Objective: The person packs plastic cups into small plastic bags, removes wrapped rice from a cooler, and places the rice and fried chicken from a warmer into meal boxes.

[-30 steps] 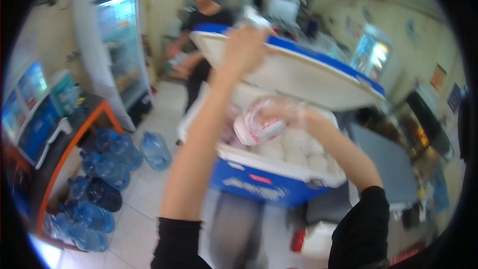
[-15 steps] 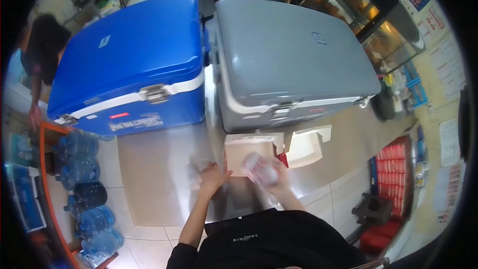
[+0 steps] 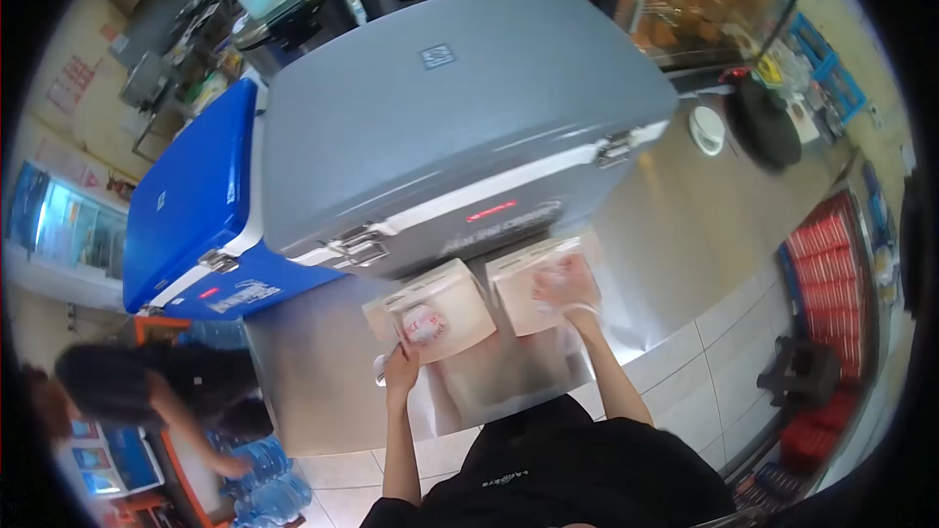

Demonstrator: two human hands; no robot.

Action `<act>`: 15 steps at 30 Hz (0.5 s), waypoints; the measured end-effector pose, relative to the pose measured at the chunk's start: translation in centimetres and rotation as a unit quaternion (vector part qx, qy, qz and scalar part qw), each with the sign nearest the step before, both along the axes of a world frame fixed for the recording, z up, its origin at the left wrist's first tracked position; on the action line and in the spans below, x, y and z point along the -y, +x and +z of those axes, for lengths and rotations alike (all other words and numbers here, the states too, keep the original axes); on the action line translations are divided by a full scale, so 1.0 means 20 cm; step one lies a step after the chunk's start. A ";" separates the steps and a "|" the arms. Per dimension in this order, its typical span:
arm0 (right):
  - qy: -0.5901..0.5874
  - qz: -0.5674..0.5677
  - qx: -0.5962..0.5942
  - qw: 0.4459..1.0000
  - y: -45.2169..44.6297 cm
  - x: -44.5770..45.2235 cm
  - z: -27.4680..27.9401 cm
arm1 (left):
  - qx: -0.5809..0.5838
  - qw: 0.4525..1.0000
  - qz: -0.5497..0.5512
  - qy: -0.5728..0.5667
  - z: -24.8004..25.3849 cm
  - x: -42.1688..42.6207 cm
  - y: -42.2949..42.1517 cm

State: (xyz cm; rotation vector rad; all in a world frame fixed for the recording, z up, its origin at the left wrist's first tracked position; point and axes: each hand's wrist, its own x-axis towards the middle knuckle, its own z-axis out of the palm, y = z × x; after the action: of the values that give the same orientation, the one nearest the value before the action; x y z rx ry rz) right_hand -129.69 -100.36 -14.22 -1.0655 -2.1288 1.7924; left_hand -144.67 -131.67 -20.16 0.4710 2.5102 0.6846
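An open cardboard box (image 3: 455, 298) stands on the metal table, with a round bundle in red-printed white wrapping (image 3: 424, 326) lying in its front left part. My left hand (image 3: 401, 370) is at this box's front left edge, fingers closed on the edge. Something whitish lies by its outer side. To the right is a second open cardboard box (image 3: 514, 303). Over the right part of that box is my right hand (image 3: 567, 286), in a clear plastic glove and blurred; whether anything is under its fingers cannot be made out.
Behind the boxes stand a closed grey cooler (image 3: 460, 98) and a closed blue cooler (image 3: 196, 205). A person in dark clothes (image 3: 176, 386) bends at the left near water bottles (image 3: 264, 489). A white round object (image 3: 706, 130) lies back right. A dark stool (image 3: 800, 374) stands at the right.
The view has swung from the opened blue cooler to the table. The wrapped bundle now lies in the left box. My right hand has moved to the right box, my left to the left box.
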 end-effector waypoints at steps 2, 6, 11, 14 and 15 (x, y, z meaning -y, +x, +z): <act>0.198 0.088 0.114 0.969 -0.04 0.04 -0.19 | -0.053 0.997 -0.015 0.057 -0.09 -0.03 -0.03; 0.400 -0.034 0.116 0.909 0.01 0.15 -0.18 | -0.126 0.991 -0.040 0.008 -0.17 -0.04 -0.03; 0.445 0.036 0.345 0.826 0.18 -0.22 -0.71 | -0.178 0.979 -0.090 0.035 -0.25 -0.02 -0.02; 0.330 -0.005 0.214 0.919 0.41 -0.33 -0.70 | -0.092 0.992 -0.011 0.083 -0.23 -0.12 0.13; 0.222 -0.090 0.201 0.950 0.55 -0.33 -0.64 | -0.093 0.992 0.017 0.084 -0.10 -0.18 0.26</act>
State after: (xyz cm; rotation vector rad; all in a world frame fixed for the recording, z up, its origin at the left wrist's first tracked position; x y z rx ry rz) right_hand -118.77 -93.67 -26.99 -1.5219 -2.3929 1.0044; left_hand -139.49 -128.07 -22.19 0.5777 2.6513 0.9073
